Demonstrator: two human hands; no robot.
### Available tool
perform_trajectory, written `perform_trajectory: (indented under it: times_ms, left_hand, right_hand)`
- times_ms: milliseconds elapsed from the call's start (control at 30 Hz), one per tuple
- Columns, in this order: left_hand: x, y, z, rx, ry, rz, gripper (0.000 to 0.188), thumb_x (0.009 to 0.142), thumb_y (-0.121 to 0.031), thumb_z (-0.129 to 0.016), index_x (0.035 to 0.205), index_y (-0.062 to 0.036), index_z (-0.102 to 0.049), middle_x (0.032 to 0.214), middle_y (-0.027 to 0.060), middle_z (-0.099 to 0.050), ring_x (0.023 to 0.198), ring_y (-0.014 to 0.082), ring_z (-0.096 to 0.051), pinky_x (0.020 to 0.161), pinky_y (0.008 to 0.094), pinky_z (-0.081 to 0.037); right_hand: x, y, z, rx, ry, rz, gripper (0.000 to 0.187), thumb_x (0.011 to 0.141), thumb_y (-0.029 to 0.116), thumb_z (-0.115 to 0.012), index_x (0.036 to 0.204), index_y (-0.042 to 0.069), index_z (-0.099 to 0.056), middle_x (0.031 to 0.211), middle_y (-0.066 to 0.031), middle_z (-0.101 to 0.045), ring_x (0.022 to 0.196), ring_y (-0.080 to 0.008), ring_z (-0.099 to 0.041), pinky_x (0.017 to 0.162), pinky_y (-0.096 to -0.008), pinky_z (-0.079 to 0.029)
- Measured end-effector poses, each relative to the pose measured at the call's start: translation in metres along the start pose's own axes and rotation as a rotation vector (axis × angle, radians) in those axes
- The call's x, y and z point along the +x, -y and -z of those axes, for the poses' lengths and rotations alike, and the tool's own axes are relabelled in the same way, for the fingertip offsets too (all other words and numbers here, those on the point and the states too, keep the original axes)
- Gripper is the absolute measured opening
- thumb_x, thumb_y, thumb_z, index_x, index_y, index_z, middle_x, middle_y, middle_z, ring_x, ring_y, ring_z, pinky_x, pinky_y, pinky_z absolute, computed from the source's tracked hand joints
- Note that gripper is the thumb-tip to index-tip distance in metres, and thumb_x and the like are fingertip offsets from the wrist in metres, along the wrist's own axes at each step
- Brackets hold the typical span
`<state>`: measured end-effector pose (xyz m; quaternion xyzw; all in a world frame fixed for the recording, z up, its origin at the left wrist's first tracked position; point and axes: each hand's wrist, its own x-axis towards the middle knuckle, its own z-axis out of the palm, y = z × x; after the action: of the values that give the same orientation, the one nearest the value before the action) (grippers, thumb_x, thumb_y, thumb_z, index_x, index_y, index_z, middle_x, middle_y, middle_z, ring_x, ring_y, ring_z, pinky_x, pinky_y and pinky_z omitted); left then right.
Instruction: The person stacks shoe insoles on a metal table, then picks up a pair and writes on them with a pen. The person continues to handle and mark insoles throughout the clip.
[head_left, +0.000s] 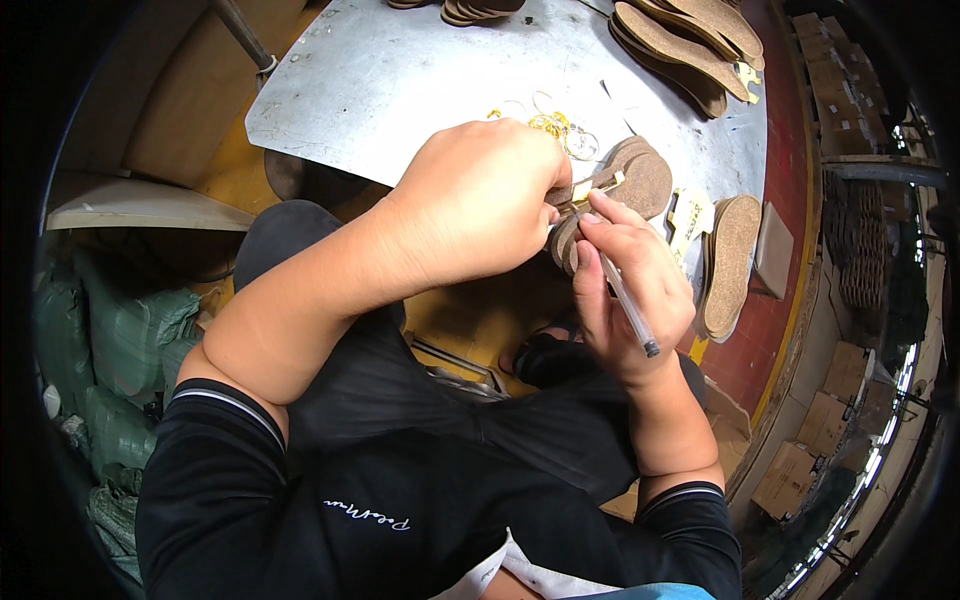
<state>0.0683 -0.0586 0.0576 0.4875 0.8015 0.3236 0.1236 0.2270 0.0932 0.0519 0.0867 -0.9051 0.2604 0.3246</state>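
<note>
My left hand (478, 205) is closed at the near edge of the table, its fingers curled round the end of a bundle of brown cork insoles (648, 182). Part of that bundle is hidden behind both hands. A pale yellow strip (607, 186) lies across the insoles between my fingertips. In my right hand (645, 275) is a clear pen (630, 308) with a dark end cap, its point directed at the insoles by the left fingers. What the tip touches is too small to make out.
On the metal table (350, 110) lie yellow rubber bands (552, 124), a pale template (688, 222) and a single cork insole (732, 260). Stacked insoles (682, 55) stand at the far right. Green sacks (130, 340) are at left; cardboard boxes (787, 480) are at right.
</note>
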Motion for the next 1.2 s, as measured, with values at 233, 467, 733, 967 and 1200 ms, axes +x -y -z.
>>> perform_trajectory:
  times_ms: [233,467,733,967,1200]
  left_hand:
    - [0.006,0.004,0.002,-0.06,0.06,0.007,0.015,0.09,-0.014,-0.083,0.098,-0.0012,-0.083,0.087,0.0211,-0.078,0.083,0.041,-0.077,0.076,0.0491,-0.059]
    - [0.014,0.015,0.004,-0.238,0.212,0.088,0.021,0.089,-0.014,-0.085,0.098,0.0044,-0.08,0.079,0.022,-0.074,0.072,0.0285,-0.074,0.071,0.0421,-0.056]
    - [0.025,0.027,0.008,-0.514,0.408,0.138,0.019,0.094,-0.009,-0.084,0.106,0.0066,-0.082,0.084,0.0091,-0.081,0.077,0.0096,-0.07,0.074,0.0329,-0.058]
    - [0.03,0.039,0.006,-0.638,0.513,0.115,0.019,0.099,-0.005,-0.083,0.113,0.0069,-0.083,0.094,0.0051,-0.084,0.081,0.0072,-0.072,0.076,0.0281,-0.06]
    - [0.029,0.037,0.006,-0.734,0.513,0.125,0.018,0.099,-0.006,-0.085,0.113,0.0052,-0.083,0.093,0.004,-0.083,0.081,0.0065,-0.071,0.075,0.0277,-0.059]
  right_hand:
    - [0.0,-0.003,-0.004,-0.036,-0.008,0.024,0.02,0.091,-0.01,-0.081,0.11,-0.006,-0.077,0.099,-0.0168,-0.079,0.091,-0.0348,-0.08,0.103,-0.0538,-0.068]
    - [-0.002,-0.003,-0.007,-0.074,0.001,0.054,0.026,0.088,-0.01,-0.083,0.114,-0.005,-0.078,0.096,-0.0154,-0.078,0.095,-0.0354,-0.081,0.103,-0.0524,-0.068]
    - [-0.002,0.0,-0.004,-0.114,0.013,0.063,0.028,0.087,-0.009,-0.085,0.114,-0.005,-0.08,0.095,-0.0153,-0.077,0.099,-0.038,-0.081,0.101,-0.0508,-0.068]
    - [-0.001,0.0,-0.001,-0.099,0.03,0.083,0.029,0.088,-0.008,-0.085,0.117,-0.005,-0.081,0.095,-0.0155,-0.077,0.104,-0.0398,-0.082,0.099,-0.0499,-0.067]
    - [-0.003,0.0,0.005,-0.053,0.021,0.028,0.031,0.092,-0.008,-0.081,0.123,-0.004,-0.079,0.103,-0.0186,-0.08,0.111,-0.0412,-0.082,0.107,-0.0514,-0.063]
